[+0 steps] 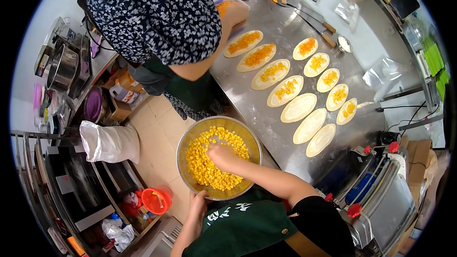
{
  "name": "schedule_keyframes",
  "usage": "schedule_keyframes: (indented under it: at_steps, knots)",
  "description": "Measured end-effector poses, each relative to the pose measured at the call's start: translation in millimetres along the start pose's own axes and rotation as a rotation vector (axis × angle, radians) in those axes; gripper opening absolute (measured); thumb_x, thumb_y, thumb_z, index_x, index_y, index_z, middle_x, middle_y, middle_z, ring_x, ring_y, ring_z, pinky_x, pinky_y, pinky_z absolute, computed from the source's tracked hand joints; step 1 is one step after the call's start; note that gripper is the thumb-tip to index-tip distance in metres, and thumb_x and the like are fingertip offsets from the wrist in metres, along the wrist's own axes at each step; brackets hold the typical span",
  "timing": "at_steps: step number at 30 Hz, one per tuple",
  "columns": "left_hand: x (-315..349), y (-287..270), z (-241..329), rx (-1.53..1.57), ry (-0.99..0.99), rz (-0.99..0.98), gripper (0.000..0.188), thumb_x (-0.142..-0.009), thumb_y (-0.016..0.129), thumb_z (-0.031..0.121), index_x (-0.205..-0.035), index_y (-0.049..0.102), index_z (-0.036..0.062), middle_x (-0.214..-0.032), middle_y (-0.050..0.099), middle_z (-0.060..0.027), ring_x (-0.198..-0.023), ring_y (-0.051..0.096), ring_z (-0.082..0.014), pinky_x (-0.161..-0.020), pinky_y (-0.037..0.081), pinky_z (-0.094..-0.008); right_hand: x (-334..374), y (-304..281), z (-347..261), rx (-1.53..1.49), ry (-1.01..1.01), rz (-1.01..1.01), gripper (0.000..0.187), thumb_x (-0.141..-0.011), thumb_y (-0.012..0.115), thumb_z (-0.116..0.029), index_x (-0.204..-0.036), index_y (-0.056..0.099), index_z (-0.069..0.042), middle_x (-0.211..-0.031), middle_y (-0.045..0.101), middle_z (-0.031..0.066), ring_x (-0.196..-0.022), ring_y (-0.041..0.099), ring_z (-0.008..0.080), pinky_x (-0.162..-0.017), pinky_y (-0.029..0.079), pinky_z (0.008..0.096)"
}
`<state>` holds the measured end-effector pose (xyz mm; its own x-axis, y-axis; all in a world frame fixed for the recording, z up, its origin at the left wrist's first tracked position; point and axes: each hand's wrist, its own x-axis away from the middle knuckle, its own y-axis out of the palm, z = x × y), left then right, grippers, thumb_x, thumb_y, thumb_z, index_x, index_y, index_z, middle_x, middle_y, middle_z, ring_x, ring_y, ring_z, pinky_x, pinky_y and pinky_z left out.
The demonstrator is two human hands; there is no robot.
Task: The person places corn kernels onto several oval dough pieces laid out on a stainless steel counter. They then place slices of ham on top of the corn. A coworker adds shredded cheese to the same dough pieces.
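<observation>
A wide metal bowl [257, 145] of yellow corn kernels [204, 164] is in front of me, beside the steel table. My left hand [199, 200] grips its near rim, fingers curled over the edge. Inside the bowl, my right hand [221, 156] is closed down in the kernels, its fingertips partly hidden. Oval dough pieces lie on the table in two rows. Some bear corn, like this topped dough oval [273, 73]; others carry orange bits, like this one [257, 57]. Three at the near end, among them a bare dough oval [309, 126], have no topping.
A co-worker in a flowered top [152, 14] stands at the table's far left, an arm over a clear tub [243, 5] of orange bits. Long-handled tools [314, 26] and a small bowl [344, 44] lie along the wall. A white sack [109, 143] and red bucket [157, 200] stand left.
</observation>
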<state>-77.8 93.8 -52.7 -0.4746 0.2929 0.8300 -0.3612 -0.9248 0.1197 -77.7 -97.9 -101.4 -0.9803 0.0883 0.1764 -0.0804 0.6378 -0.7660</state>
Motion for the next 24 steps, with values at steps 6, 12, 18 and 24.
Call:
schedule_keyframes:
  at_steps: [6,12,18,24]
  knots:
    - [-8.5,-11.6,-1.3,-0.060,0.000,-0.023,0.049,-0.070,0.042,-0.004,-0.119,0.034,0.0003,-0.101,0.054,-0.0161,-0.078,0.060,-0.0267,-0.054,0.052,-0.0326,22.0,-66.7,44.0,-1.051,0.283,0.071,0.016,-0.073,0.062,-0.006,-0.087,0.063,0.002,-0.076,0.064,0.0123,-0.067,0.061,0.0166,-0.061,0.051,0.0273]
    - [-1.9,-5.8,5.0,-0.024,0.011,0.032,0.048,-0.070,0.043,-0.003,-0.118,0.035,0.0003,-0.100,0.054,-0.0158,-0.076,0.060,-0.0258,-0.051,0.051,-0.0312,66.0,-139.3,135.0,-1.273,0.583,0.475,0.020,-0.074,0.063,-0.004,-0.093,0.060,0.003,-0.081,0.062,0.0097,-0.067,0.060,0.0153,-0.058,0.052,0.0254]
    - [1.2,-3.0,10.0,-0.036,0.039,0.063,0.048,-0.071,0.044,-0.002,-0.118,0.034,0.0005,-0.102,0.054,-0.0159,-0.077,0.059,-0.0261,-0.051,0.051,-0.0323,78.1,-157.6,242.7,-1.150,0.769,0.875,0.020,-0.072,0.063,0.002,-0.091,0.058,0.006,-0.079,0.059,0.0099,-0.064,0.059,0.0163,-0.056,0.053,0.0246]
    - [1.8,-7.9,9.5,0.002,0.043,0.092,0.048,-0.072,0.044,-0.001,-0.118,0.034,0.0005,-0.103,0.054,-0.0169,-0.077,0.059,-0.0269,-0.050,0.051,-0.0322,58.3,-155.7,276.6,-0.920,0.927,0.788,0.020,-0.073,0.060,0.001,-0.092,0.058,0.006,-0.083,0.059,0.0113,-0.066,0.060,0.0170,-0.056,0.053,0.0248]
